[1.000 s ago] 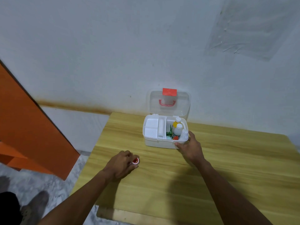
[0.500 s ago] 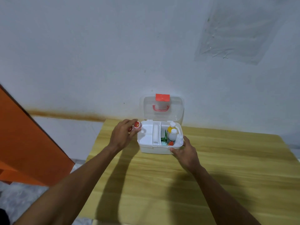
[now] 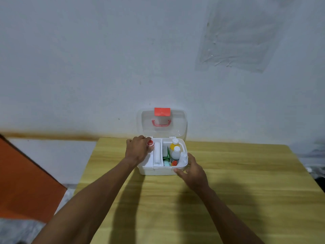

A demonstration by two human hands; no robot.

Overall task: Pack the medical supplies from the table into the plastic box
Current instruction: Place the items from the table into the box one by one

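Note:
The white plastic box [image 3: 158, 170] stands open at the table's far edge, its clear lid [image 3: 163, 131] with a red handle leaning against the wall. My left hand [image 3: 138, 151] is over the box's left tray compartment, fingers closed on a small red-capped item [image 3: 150, 143]. My right hand [image 3: 193, 170] rests against the box's front right corner, steadying it. Inside on the right stand a yellow bottle [image 3: 174, 146], a white bottle [image 3: 175, 153], a green packet [image 3: 166, 155] and a small red-capped piece [image 3: 174, 163].
The wooden table [image 3: 228, 191] stretches toward me and to the right. An orange panel [image 3: 22, 182] stands at the left beyond the table's edge. The white wall is directly behind the box.
My left hand lifted the red-capped item off the table at the left and carried it up and right, over the box's left compartment. The right hand stayed at the box.

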